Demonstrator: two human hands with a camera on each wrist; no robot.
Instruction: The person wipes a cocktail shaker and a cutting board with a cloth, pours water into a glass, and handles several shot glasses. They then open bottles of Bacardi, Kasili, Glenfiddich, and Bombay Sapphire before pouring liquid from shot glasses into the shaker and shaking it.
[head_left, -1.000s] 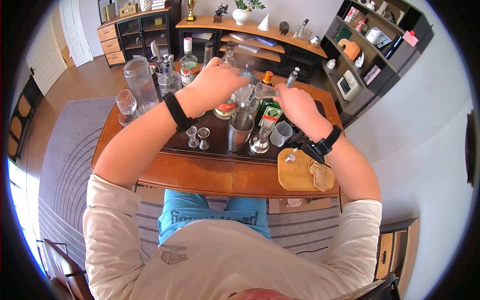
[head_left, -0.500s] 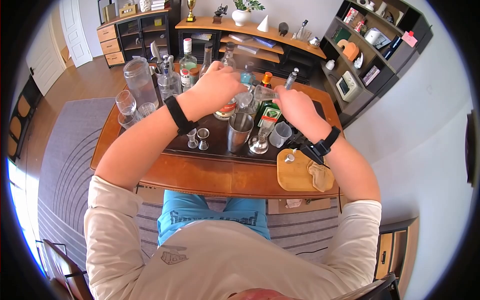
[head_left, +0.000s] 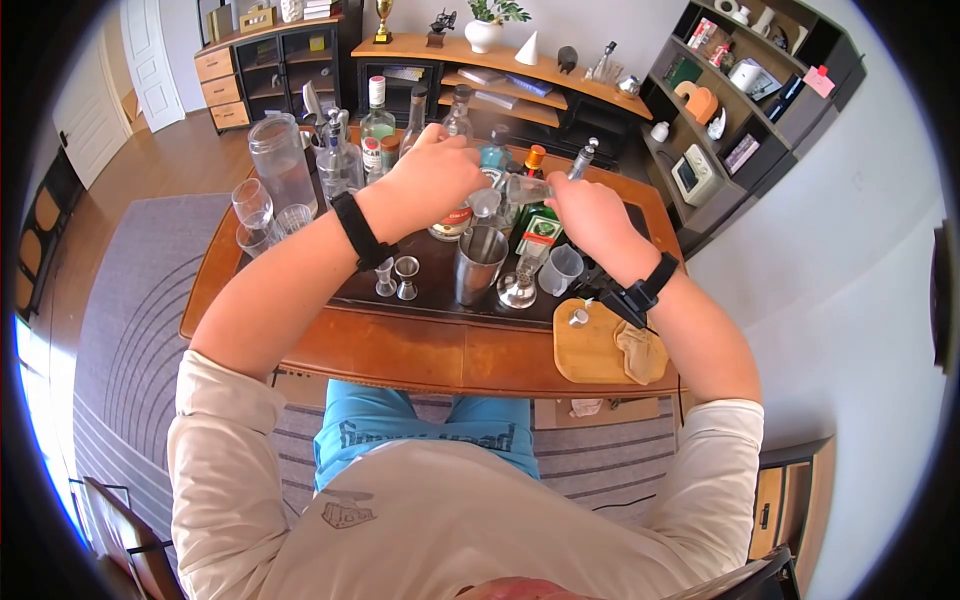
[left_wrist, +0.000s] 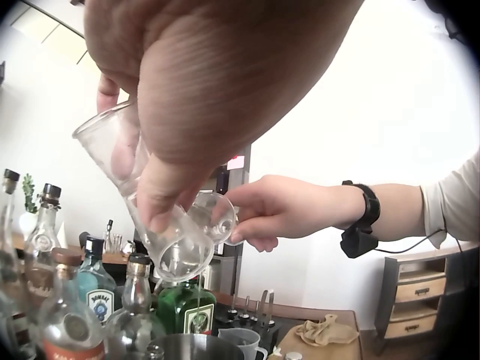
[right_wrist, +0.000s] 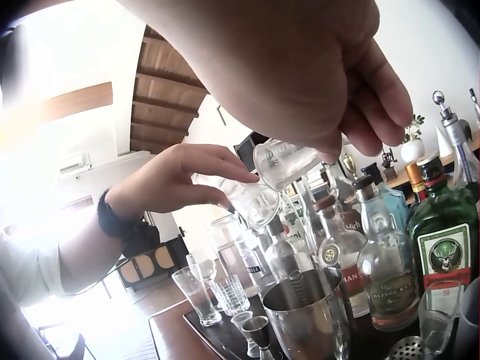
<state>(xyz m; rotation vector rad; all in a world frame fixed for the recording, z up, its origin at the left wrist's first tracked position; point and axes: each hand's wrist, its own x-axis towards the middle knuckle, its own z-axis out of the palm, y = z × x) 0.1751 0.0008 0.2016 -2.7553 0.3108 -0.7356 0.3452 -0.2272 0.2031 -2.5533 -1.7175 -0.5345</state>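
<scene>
My left hand grips a clear waisted glass and tips it, mouth down and to the right. Between the fingers of my right hand is a small clear glass, tilted toward the left one, their rims close together. Below both stands a metal shaker tin, with a coiled spring showing inside its mouth in the right wrist view. A thin stream of liquid falls from the glasses toward the tin. Behind it are a green Jägermeister bottle and a clear bottle with an orange-red label.
Two small jiggers stand left of the tin. To its right are a strainer, a plastic measuring cup and a wooden board with a cloth. A lidded water jar and drinking glasses occupy the left side.
The glass in my left hand has tipped further, so its mouth shows more in the head view. The right hand's glass has levelled slightly; both hands stay nearly in place.
</scene>
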